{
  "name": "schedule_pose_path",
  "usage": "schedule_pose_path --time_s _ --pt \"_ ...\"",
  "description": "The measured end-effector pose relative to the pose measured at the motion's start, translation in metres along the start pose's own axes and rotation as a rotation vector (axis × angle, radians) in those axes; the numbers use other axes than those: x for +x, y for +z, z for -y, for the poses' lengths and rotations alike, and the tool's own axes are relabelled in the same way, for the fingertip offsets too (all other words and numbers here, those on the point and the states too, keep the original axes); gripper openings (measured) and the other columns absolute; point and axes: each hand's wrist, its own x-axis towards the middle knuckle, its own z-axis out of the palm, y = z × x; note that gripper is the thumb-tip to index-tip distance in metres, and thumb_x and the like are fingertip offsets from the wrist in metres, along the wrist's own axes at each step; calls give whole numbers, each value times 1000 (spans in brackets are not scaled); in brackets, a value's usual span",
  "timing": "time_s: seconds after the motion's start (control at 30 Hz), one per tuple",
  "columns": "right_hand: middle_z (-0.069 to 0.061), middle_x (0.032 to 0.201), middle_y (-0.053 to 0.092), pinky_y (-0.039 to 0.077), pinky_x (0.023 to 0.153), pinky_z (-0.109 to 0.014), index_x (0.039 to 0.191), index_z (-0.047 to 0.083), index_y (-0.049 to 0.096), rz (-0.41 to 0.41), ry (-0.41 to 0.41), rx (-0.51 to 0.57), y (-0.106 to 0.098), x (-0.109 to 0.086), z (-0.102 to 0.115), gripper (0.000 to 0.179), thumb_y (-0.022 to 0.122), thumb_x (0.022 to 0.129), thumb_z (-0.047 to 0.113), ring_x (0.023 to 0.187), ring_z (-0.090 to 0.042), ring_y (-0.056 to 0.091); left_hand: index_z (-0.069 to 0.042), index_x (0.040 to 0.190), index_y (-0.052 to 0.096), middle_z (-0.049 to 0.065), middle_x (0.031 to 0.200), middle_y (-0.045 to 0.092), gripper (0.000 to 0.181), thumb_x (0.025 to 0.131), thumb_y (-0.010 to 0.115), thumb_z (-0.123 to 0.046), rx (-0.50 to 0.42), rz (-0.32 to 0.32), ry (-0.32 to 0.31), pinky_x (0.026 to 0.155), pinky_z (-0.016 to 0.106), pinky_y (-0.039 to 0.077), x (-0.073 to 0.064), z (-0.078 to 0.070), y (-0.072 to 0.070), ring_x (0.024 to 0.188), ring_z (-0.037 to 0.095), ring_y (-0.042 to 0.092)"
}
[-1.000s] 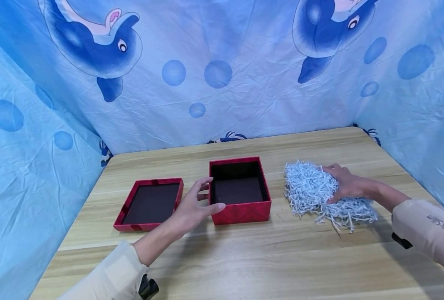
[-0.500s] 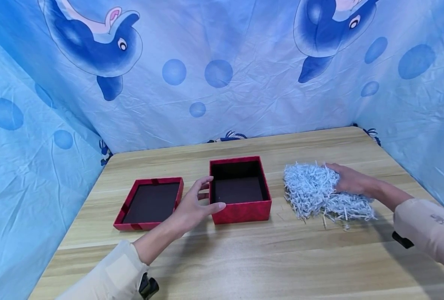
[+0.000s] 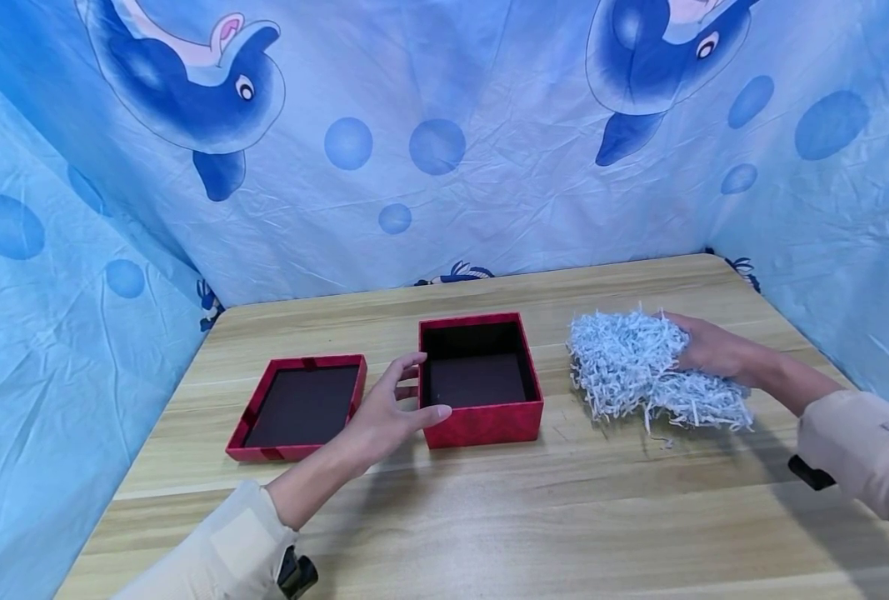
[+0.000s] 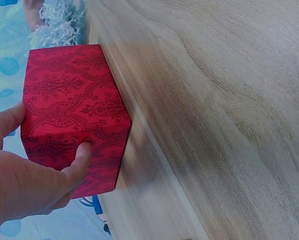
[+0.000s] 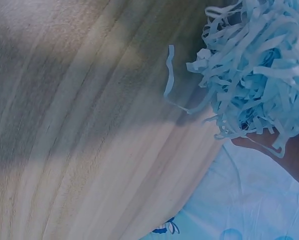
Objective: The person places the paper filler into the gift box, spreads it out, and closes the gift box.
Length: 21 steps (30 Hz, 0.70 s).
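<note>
A red patterned box (image 3: pixel 483 425) stands open-topped in the middle of the table, its dark inside bare. My left hand (image 3: pixel 380 417) rests at its left near corner, thumb along the rim and the other fingers spread against the left side. In the left wrist view, a fingertip touches the patterned wall of the box (image 4: pixel 74 95). At the right, my right hand (image 3: pixel 706 346) grips a fluffy clump of pale blue shredded paper (image 3: pixel 624 358) from its right side. The paper hides most of my fingers. Loose strands of shredded paper (image 5: pixel 259 75) hang down in the right wrist view.
The red box lid (image 3: pixel 294 452) lies upside down left of the box, dark inside up. A wooden table (image 3: pixel 489 525) bears everything. Blue dolphin-print curtains (image 3: pixel 504 208) close in the back and both sides.
My right hand has shifted slightly back and right, gathering and lifting the shredded paper a little. The clump has become more compact. My left hand, the box and the lid have stayed put.
</note>
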Motion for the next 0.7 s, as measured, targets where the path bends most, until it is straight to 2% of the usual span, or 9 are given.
schedule_pose_path --time_s 0.07,0.13,0.17,0.33,0.4,0.47,0.53,0.63,0.7 --pt "-33 154 2 45 70 -20 151 -5 1 -2 -9 -2 -1 0 1 97 58 73 -12 124 -48 37 -31 144 36 7 149 35 79 79 80 -26 -1 0 1 93 46 50 0 0 0 130 31 41" --pt "-32 154 3 44 75 -18 151 -4 1 -3 -12 10 -3 -1 2 97 58 73 -13 136 -50 20 -31 144 36 7 149 35 79 79 80 -26 -3 1 4 93 46 50 0 1 0 130 31 41" --pt "-31 155 5 43 78 -16 151 -4 2 -4 -15 12 -4 -2 2 97 58 73 -13 137 -51 16 -31 144 36 7 149 35 79 79 80 -26 -3 0 4 93 46 50 0 1 0 130 31 41" --pt "-32 155 -2 45 76 -22 151 -2 -3 -18 -13 27 -9 -3 7 97 56 75 -13 136 -50 15 -31 144 36 7 148 36 79 79 80 -26 -7 3 8 92 46 51 -1 2 0 130 30 42" --pt "-32 154 -5 46 81 -28 151 -1 -3 -28 -17 16 -11 -3 9 97 55 76 -14 135 -51 16 -31 144 36 7 148 36 79 79 80 -27 -5 4 10 92 46 50 -1 2 0 129 30 42" --pt "-32 154 -8 44 94 -39 151 0 -5 -31 -20 13 -13 -3 11 97 55 76 -14 136 -53 12 -31 144 36 6 148 36 79 79 80 -27 -3 4 11 93 46 50 -1 2 1 129 30 42" --pt "-31 154 -11 43 96 -42 151 1 -6 -32 -25 13 -15 -3 13 98 54 76 -15 137 -54 11 -31 144 36 6 147 36 79 79 80 -27 0 2 10 93 45 50 -1 2 1 129 30 42" --pt "-30 155 -10 45 94 -32 151 1 -8 -32 -30 34 -17 -3 17 98 54 77 -15 137 -53 11 -31 143 36 5 147 37 79 78 81 -28 2 -1 8 93 45 50 -1 2 1 129 30 42" --pt "-29 155 -9 45 82 -19 151 1 -7 -40 -31 31 -18 -3 20 97 54 78 -14 136 -52 14 -32 143 36 5 147 37 79 79 80 -28 2 -3 6 93 45 50 -1 3 1 129 30 42"
